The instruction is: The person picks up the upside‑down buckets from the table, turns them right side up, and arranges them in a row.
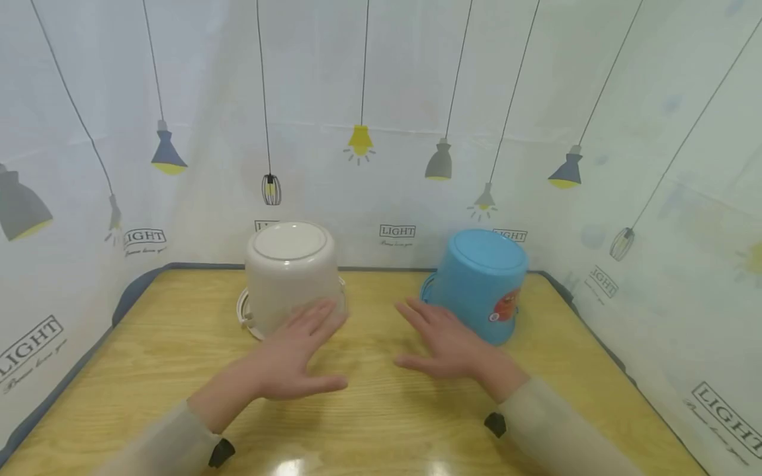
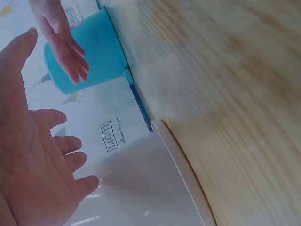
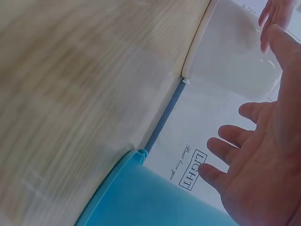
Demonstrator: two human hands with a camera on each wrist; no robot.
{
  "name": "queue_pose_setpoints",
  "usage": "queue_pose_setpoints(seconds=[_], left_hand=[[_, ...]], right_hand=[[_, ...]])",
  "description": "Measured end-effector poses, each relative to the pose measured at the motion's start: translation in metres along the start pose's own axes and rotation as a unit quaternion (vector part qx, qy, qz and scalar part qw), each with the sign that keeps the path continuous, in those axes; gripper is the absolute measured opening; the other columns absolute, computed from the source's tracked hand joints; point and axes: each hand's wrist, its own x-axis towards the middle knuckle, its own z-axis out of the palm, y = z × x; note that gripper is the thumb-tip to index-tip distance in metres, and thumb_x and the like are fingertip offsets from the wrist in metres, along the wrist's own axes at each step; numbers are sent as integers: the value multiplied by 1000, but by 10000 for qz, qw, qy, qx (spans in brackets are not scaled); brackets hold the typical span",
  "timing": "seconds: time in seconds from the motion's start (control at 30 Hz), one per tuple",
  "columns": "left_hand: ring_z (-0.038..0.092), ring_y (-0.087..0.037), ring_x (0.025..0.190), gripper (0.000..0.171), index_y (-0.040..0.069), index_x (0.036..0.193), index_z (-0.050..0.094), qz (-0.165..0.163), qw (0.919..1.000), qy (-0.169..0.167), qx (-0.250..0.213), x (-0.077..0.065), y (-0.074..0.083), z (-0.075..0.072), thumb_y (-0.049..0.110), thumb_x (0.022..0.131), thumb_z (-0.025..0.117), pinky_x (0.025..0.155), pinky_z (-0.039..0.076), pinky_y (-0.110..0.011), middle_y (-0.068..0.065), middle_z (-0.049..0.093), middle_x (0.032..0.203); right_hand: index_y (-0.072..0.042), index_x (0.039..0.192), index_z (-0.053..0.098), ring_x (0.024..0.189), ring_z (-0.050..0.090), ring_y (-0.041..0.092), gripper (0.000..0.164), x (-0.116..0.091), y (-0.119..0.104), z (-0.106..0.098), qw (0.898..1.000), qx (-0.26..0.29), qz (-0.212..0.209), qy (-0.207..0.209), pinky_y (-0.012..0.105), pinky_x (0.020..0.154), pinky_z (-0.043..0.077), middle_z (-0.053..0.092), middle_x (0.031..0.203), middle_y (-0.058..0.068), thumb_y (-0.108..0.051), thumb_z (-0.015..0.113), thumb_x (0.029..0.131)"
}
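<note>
A white bucket stands upside down on the wooden table, its handle hanging at the side. To its right is an upside-down blue bucket with a red sticker on its wall. My left hand hovers in front of the white bucket, fingers extended and thumb spread. In front of the blue bucket, my right hand is held palm inward with straight fingers. Both palms face each other across a gap, and neither holds anything. The wrist views show loosely extended fingers beside each bucket's wall.
The wooden table has a dark blue edge along its back and sides. Behind it hangs a white curtain printed with lamps and the word LIGHT. Dark wrist devices sit under both sleeves.
</note>
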Motion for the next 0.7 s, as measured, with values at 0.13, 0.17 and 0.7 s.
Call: queue_pose_setpoints(seconds=[0.13, 0.17, 0.7], left_hand=[[22, -42, 170, 104, 20, 176, 29, -174, 9997, 135, -79, -20, -9, -7, 79, 97, 63, 136, 24, -65, -18, 24, 183], [24, -43, 169, 103, 18, 175, 32, -195, 9997, 174, -38, -25, -11, -10, 78, 97, 64, 135, 26, -66, -18, 25, 182], [39, -59, 156, 99, 4, 169, 38, -1447, 9893, -157, 79, -78, -71, -27, 72, 102, 62, 124, 36, -78, -34, 36, 172]], right_hand=[[-18, 176, 25, 165, 34, 44, 96, 14, -2, 2, 9998, 121, 87, -102, 65, 134, 32, 27, 181, 19, -67, 63, 104], [-17, 176, 25, 164, 34, 44, 95, 18, -2, 4, 9998, 140, 88, -129, 65, 134, 32, 28, 181, 19, -66, 63, 104], [-32, 177, 20, 169, 26, 38, 102, 87, -3, 20, 9929, 608, 642, -794, 62, 137, 26, 21, 185, 11, -76, 65, 98]])
